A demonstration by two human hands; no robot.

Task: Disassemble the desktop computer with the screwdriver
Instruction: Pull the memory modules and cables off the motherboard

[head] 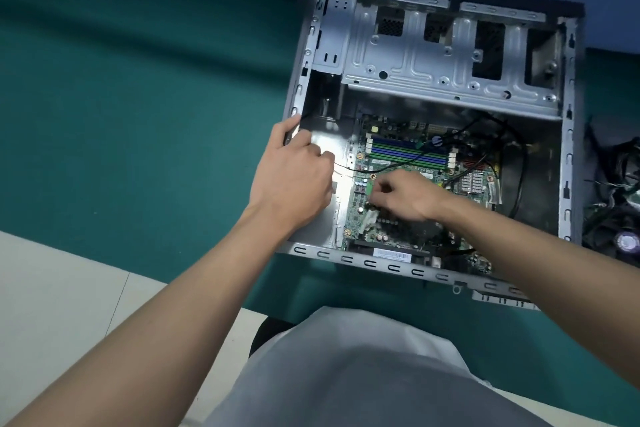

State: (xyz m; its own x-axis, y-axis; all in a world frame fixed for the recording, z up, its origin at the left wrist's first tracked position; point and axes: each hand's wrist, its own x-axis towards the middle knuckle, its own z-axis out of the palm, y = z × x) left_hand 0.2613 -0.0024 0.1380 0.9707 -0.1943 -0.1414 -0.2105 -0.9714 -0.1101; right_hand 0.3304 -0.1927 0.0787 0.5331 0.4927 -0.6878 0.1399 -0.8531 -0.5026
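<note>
An open grey metal desktop computer case (568,135) lies on its side on a dark green table covering (138,97), its bare interior facing up and its near rim just past the table's front edge side of the view. The left hand (294,170) holds the case at its left wall, with the thumb lying on the rim and the fingers curled down inside over the bare metal floor. A thin black wire (349,168) runs out from beside those fingers toward the green motherboard (360,184). The right hand (405,194) hovers low over the motherboard's middle with its fingertips (377,191) drawn close together; whether they pinch something small I cannot tell. Behind it sit the blue and green memory slots (405,152), a small silver finned heatsink (472,182) and looping black cables (519,156). The silver sheet-metal drive cage (415,59) fills the far half of the case. Outside the right wall lies a loose tangle of cables with a round fan (623,218) – touching the table, just beside the case
</note>
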